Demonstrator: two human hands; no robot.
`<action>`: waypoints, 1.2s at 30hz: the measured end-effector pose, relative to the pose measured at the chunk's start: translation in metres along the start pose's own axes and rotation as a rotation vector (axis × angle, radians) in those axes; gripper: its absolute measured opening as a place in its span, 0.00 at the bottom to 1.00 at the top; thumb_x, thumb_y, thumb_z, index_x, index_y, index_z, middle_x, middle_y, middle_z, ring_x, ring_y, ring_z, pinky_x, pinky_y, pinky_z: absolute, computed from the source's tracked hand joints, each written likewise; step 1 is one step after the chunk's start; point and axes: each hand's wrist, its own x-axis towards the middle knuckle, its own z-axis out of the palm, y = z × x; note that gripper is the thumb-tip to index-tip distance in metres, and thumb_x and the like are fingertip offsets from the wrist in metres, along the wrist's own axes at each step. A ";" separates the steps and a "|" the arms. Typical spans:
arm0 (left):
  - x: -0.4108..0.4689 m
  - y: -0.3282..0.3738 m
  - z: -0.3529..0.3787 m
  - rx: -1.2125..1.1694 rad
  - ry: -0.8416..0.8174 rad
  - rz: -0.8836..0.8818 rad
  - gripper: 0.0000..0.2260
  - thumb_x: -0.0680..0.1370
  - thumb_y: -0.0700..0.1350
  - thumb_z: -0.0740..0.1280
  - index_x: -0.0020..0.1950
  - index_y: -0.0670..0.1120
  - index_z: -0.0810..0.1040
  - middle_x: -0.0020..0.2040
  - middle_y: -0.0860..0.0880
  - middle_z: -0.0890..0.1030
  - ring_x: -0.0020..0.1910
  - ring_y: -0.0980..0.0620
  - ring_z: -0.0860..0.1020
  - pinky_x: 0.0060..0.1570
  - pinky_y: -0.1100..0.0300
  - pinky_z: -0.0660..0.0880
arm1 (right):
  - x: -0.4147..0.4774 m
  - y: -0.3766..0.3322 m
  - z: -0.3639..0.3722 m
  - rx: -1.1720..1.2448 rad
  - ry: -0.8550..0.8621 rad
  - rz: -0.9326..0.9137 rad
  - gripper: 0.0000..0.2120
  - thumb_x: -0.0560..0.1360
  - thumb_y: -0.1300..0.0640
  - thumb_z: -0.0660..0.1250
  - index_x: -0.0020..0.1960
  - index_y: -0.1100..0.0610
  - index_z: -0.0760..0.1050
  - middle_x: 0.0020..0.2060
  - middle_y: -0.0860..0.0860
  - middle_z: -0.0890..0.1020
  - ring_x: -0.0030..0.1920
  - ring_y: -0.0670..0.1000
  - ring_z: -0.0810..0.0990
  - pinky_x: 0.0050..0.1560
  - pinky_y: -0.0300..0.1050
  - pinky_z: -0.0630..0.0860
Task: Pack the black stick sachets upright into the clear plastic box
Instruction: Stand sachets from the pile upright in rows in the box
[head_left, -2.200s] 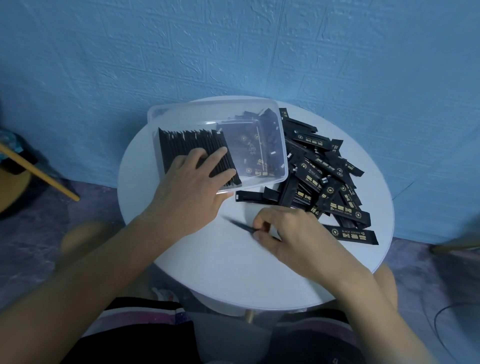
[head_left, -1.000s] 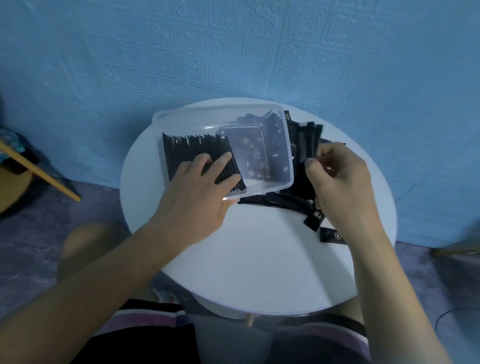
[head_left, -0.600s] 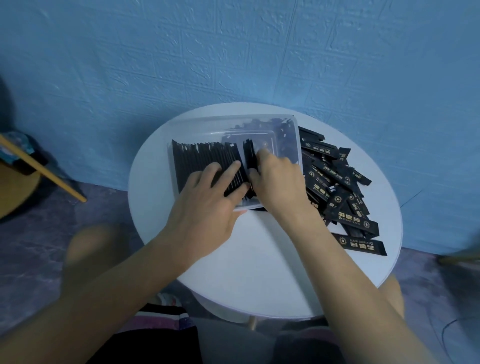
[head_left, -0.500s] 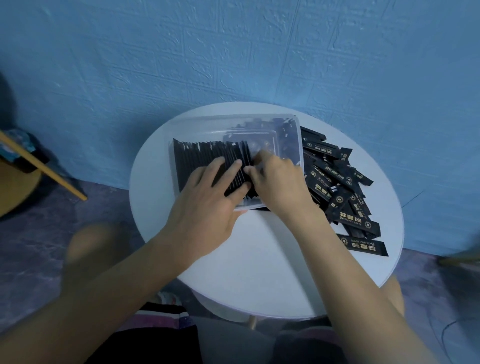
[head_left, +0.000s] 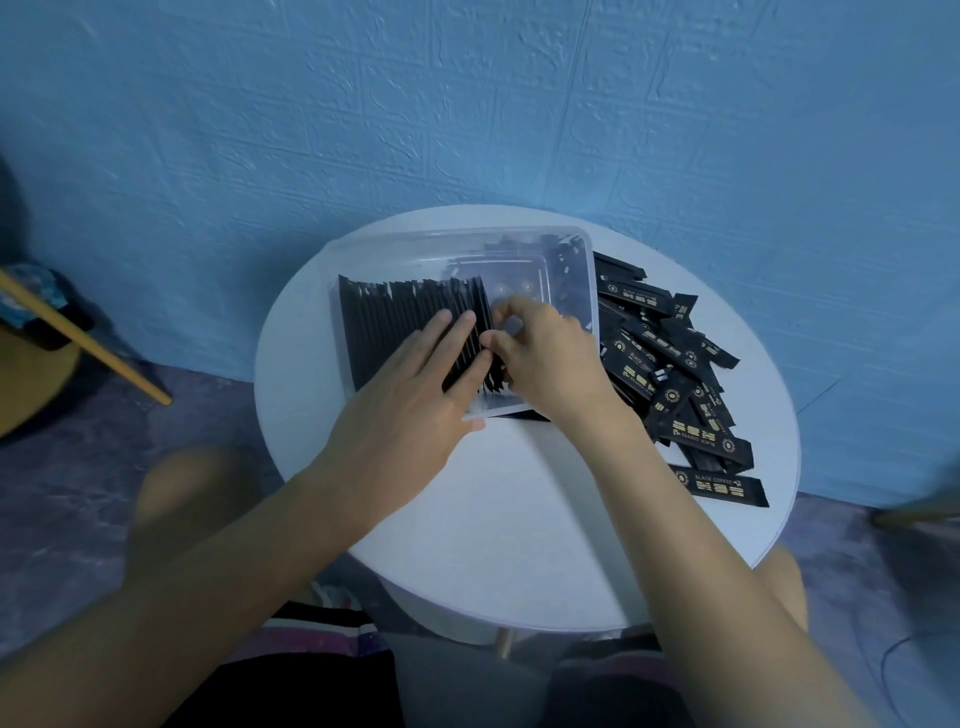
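While bracing the upright row of black stick sachets in the clear rectangular plastic box with flat left hand, pinches probably one sachet at row's end with curled right hand. Light, floppy, slick; grip top edges. Loose pile beside box.

Setting: plain room, seemingly in a home. Wall: blue embossed brick-pattern panelling. Floor: mottled grey-purple, with a thin cable near the right edge. Furniture: small round white table by the wall; slanted wooden leg at left.
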 end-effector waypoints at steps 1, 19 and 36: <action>0.000 0.000 0.001 0.000 -0.002 0.001 0.29 0.77 0.52 0.71 0.75 0.39 0.72 0.78 0.36 0.64 0.77 0.35 0.64 0.74 0.41 0.66 | 0.000 0.000 0.000 0.005 -0.003 0.003 0.05 0.80 0.50 0.66 0.54 0.49 0.75 0.41 0.50 0.84 0.44 0.58 0.82 0.45 0.45 0.72; 0.004 -0.006 -0.007 -0.012 -0.017 0.027 0.24 0.80 0.53 0.65 0.74 0.46 0.73 0.78 0.38 0.66 0.76 0.35 0.65 0.72 0.40 0.66 | -0.001 -0.002 -0.005 -0.025 -0.075 0.026 0.11 0.82 0.58 0.60 0.60 0.51 0.78 0.48 0.52 0.85 0.52 0.58 0.80 0.46 0.43 0.66; 0.011 -0.005 -0.010 0.053 -0.011 0.024 0.22 0.79 0.54 0.67 0.71 0.50 0.74 0.79 0.43 0.64 0.68 0.37 0.69 0.60 0.42 0.68 | -0.001 -0.001 -0.007 -0.039 -0.156 0.036 0.19 0.77 0.64 0.61 0.65 0.49 0.75 0.53 0.54 0.84 0.58 0.59 0.79 0.50 0.44 0.72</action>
